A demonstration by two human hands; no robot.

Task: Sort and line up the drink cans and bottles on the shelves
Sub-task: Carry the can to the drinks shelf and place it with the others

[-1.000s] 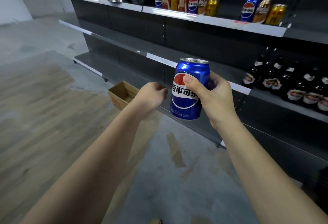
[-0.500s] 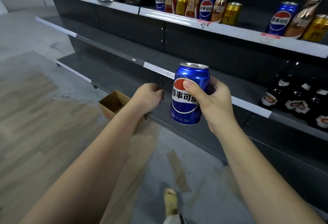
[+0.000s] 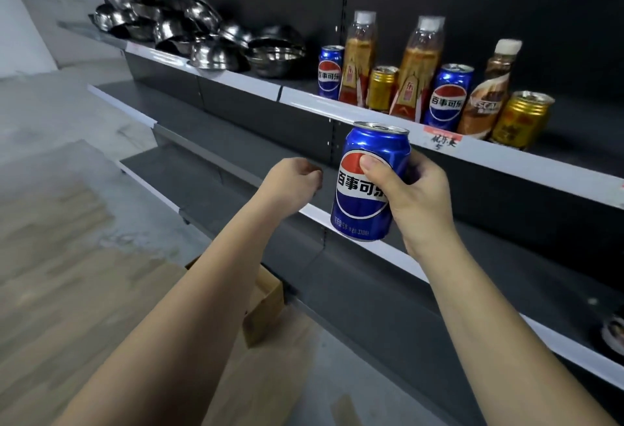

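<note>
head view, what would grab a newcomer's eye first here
First the blue Pepsi can held upright in the right hand, mid-frame in front of the shelves. Next the mixed row of cans and bottles on the upper shelf, and the pile of shiny steel bowls at its left end.

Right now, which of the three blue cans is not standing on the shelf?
The blue can gripped in the right hand, held in front of the shelf edge. The other two blue cans stand among the bottles.
</note>
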